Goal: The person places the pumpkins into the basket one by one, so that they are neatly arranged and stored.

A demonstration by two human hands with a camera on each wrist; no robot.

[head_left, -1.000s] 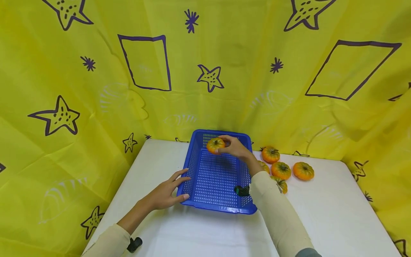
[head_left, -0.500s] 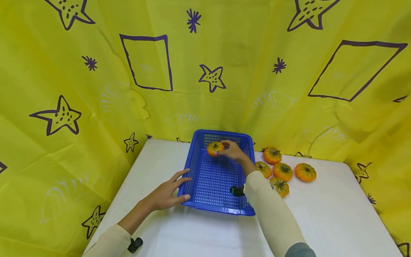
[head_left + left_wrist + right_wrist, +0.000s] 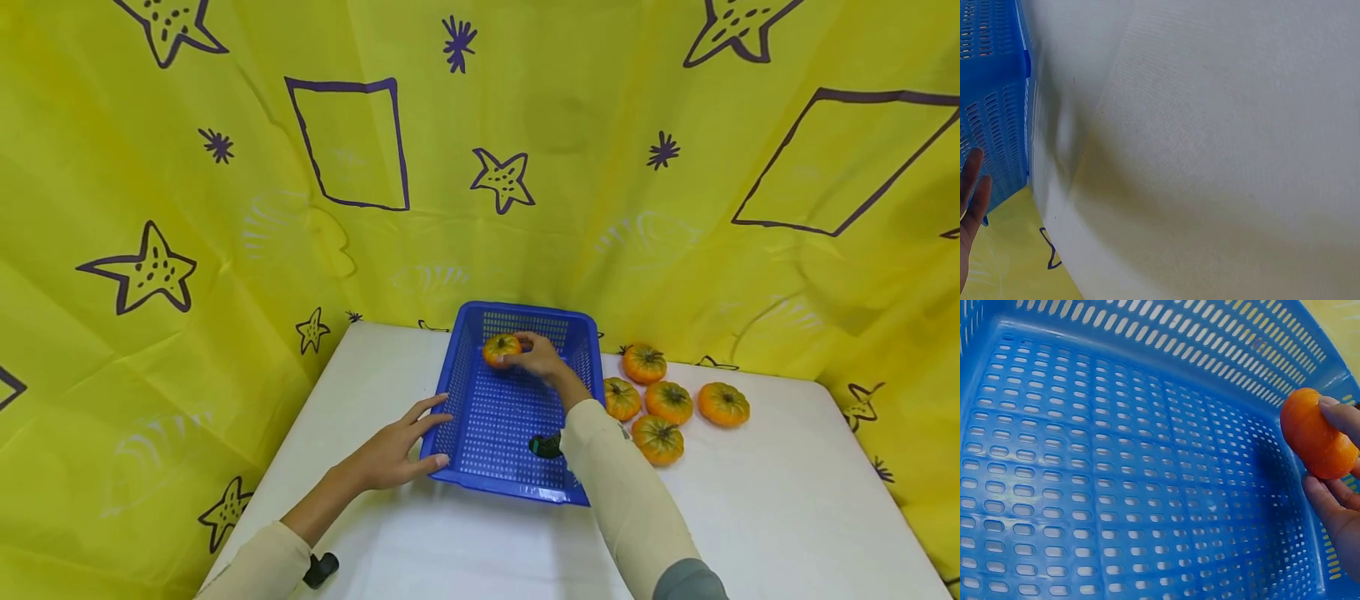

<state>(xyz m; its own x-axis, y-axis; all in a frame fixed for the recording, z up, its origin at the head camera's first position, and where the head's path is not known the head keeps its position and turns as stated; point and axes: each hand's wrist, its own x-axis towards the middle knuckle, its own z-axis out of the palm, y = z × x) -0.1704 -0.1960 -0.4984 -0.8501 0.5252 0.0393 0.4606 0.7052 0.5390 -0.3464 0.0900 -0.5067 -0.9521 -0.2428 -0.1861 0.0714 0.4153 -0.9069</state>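
A blue plastic basket [image 3: 517, 495] with slotted walls stands on the white table. Inside its far left part, my right hand [image 3: 538, 358] grips a small orange pumpkin [image 3: 501, 351] with a green-tinged top. In the right wrist view the pumpkin [image 3: 1317, 434] sits between thumb and fingers near a basket corner, above a dark shadow. My left hand [image 3: 393, 450] rests at the basket's left rim, fingers spread and fairly straight. The left wrist view catches only some fingers [image 3: 974, 190] in front of the slotted wall [image 3: 997, 125].
Several more pumpkins [image 3: 669, 403] lie on the table [image 3: 787, 500] just right of the basket, one of them [image 3: 723, 405] a little apart. A yellow curtain [image 3: 555, 233] with purple starfish drawings hangs close behind the table and along both sides.
My right hand has lowered the pumpkin slightly, deeper into the basket's far left part. The left hand stays at the rim. The whole head view has shifted a little.
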